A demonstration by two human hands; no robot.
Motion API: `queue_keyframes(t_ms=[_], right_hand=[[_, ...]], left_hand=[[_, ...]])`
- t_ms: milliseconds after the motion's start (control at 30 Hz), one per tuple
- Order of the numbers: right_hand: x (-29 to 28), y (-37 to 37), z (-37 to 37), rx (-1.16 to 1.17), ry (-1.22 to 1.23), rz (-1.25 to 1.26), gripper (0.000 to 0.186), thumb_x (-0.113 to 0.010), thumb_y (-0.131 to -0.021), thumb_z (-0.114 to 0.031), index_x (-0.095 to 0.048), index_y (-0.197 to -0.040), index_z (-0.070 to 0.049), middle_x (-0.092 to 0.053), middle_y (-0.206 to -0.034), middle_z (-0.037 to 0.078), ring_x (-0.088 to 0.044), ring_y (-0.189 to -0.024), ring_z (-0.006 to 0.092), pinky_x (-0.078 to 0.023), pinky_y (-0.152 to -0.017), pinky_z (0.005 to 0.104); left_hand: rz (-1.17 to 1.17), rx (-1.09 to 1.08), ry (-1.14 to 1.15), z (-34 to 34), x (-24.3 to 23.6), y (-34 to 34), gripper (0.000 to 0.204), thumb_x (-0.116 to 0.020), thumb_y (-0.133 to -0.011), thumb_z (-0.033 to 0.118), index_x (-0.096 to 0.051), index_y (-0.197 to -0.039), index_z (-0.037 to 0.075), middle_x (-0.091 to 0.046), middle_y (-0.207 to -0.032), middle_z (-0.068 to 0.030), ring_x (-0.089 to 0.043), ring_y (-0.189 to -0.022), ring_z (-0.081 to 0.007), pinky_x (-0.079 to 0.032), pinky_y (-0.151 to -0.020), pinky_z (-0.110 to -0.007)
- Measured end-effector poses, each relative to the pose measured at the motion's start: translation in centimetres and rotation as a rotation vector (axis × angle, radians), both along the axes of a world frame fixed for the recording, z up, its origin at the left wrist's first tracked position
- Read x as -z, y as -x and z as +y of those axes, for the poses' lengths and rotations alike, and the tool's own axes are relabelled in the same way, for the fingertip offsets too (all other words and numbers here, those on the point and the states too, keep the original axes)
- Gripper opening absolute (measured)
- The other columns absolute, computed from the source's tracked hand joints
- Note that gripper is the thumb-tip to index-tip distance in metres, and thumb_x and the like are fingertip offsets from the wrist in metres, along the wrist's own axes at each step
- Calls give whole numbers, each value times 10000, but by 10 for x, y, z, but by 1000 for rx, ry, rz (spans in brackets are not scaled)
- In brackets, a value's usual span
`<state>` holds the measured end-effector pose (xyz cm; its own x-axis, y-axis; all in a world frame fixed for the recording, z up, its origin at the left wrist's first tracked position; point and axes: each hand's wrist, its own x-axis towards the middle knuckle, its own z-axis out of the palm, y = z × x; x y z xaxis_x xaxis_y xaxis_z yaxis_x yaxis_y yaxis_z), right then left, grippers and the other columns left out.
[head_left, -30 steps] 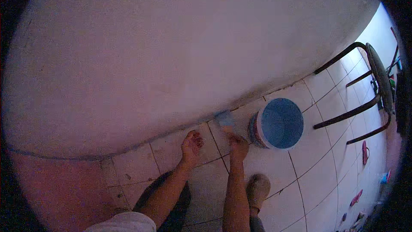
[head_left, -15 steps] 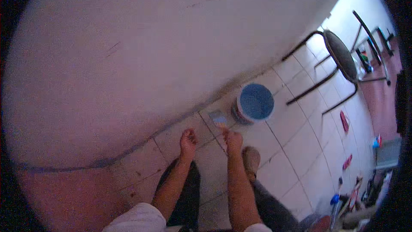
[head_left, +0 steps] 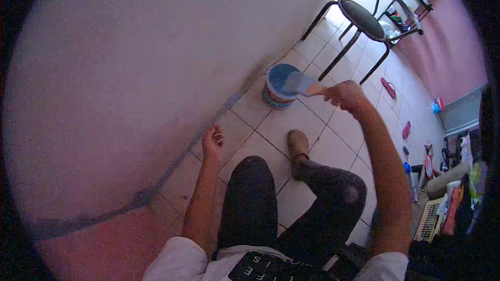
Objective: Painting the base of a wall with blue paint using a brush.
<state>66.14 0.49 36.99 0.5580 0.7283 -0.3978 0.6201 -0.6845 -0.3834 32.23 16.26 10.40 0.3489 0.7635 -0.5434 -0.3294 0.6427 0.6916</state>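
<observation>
A paintbrush (head_left: 300,84) with a wide, pale blue-grey head and a light wooden handle is gripped by my right hand (head_left: 345,96). Its head reaches over the near right rim of a round bucket (head_left: 277,100), whose inside looks blue. The bucket stands on the tiles close to the wall. My left hand (head_left: 213,139) hovers in front of the wall's base, fingers curled and nothing seen in them. Behind it, an uneven blue-grey strip (head_left: 174,170) runs along the foot of the pale wall (head_left: 135,88).
A dark metal-legged chair (head_left: 363,19) stands beyond the bucket. Pink sandals (head_left: 388,88) lie on the tiled floor (head_left: 333,140) to the right. A yellow basket (head_left: 430,218) and assorted household things crowd the lower right. My bent legs (head_left: 249,203) are below my hands.
My right hand has lifted the paintbrush from near the floor, bringing it up and right to the bucket's rim. The view has shifted, so the bucket and chair appear farther up and left.
</observation>
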Motion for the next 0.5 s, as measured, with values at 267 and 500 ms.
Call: queue_keyframes(t_ms=[267,500], right_hand=[[75,-29,-47,224,-98,194,204,-543,-810,-262,-668,-868,-110,-576,-651,23,-495,-471,134,-423,-403,297],[320,30,17,419,-205,738,146,-538,-779,-103,-647,-847,-34,-547,-630,33,-441,-458,112,-338,-386,255]], left_hand=[[220,348,-132,14,-10,-11,214,-507,-824,300,-598,-932,139,-557,-811,23,-523,-712,-112,-392,-635,-264],[448,462,-119,38,4,-9,264,-503,-828,360,-586,-950,141,-559,-829,16,-529,-718,-124,-401,-655,-285]])
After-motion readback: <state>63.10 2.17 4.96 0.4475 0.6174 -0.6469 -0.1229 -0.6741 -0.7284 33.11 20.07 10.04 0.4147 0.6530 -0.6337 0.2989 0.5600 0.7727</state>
